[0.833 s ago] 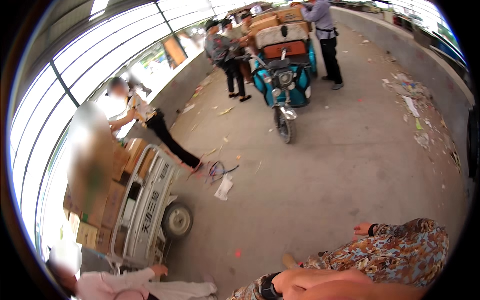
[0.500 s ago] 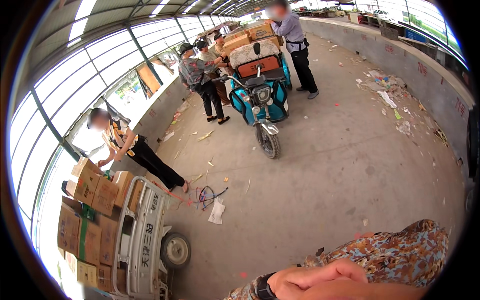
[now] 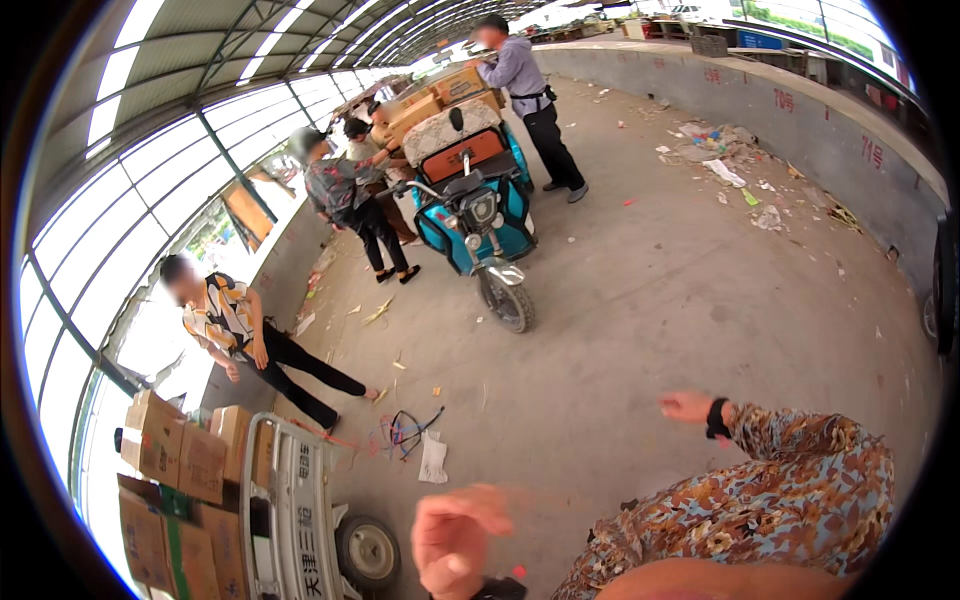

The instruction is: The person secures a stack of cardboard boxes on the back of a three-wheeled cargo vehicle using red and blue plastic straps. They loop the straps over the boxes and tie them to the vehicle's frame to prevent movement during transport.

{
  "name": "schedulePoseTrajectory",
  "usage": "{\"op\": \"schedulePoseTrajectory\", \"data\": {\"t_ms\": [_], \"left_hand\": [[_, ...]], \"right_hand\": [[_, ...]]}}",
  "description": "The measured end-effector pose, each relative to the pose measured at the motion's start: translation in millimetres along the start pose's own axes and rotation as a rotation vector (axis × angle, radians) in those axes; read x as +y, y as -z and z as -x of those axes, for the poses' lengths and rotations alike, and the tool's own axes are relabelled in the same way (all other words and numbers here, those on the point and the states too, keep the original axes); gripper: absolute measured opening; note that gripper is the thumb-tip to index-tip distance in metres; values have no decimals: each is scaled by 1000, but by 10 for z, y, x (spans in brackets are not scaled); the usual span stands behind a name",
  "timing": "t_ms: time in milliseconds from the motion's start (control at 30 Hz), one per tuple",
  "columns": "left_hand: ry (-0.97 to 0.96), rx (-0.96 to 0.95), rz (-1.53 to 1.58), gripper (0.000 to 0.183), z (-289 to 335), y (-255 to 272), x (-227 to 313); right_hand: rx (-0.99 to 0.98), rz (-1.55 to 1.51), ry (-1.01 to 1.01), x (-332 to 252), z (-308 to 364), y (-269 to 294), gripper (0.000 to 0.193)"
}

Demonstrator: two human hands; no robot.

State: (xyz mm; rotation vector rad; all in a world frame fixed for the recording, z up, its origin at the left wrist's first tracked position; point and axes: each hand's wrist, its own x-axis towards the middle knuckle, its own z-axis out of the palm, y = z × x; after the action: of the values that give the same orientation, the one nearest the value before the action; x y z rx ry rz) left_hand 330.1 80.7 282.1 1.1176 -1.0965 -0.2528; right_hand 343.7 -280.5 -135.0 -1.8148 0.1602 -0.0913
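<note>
Several brown cartons [image 3: 202,465] are seen stacked on a pale cargo cart [image 3: 303,505] at far left, with a person [image 3: 225,315] in a patterned shirt positioned just beyond. Next, a white paper scrap [image 3: 433,460] is seen on the concrete floor [image 3: 620,330], near the blurred left hand [image 3: 457,540], whose fingers are loosely curved away from the thumb; beyond, boxes [image 3: 415,115] are carried by a teal tricycle [image 3: 483,208], and at right the right hand [image 3: 688,405] is held out, fingers loosely stretched.

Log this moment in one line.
left hand: fingers bent, nothing visible held | right hand: nothing visible held | ahead: teal three-wheeler | lower left: white cart, cartons
</note>
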Motion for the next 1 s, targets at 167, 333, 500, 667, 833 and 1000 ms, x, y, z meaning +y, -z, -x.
{"op": "schedulePoseTrajectory", "data": {"t_ms": [167, 333, 500, 667, 833, 1000], "left_hand": [[79, 373, -235, 63, -621, 341, -527], [141, 514, -398, 62, -1673, 696, -1442], [46, 574, -442, 65, -3416, 836, -3060], [74, 690, -518, 60, -4916, 1228, -4530], [24, 680, -471, 59, -6350, 1812, -5296], [220, 723, -345, 61, -7681, 1897, -6164]], "right_hand": [[346, -73, 511, -2224, -824, 1662, 41], [563, 67, 1580, -3740, -1971, 2969, 64], [594, 163, 1729, -3896, -3322, 4455, 66], [476, 51, 1608, -3299, -5380, 5484, 68], [331, -96, 1464, -2941, -7193, 6501, 71], [177, -204, 1358, -2690, -8601, 7186, 73]]}}
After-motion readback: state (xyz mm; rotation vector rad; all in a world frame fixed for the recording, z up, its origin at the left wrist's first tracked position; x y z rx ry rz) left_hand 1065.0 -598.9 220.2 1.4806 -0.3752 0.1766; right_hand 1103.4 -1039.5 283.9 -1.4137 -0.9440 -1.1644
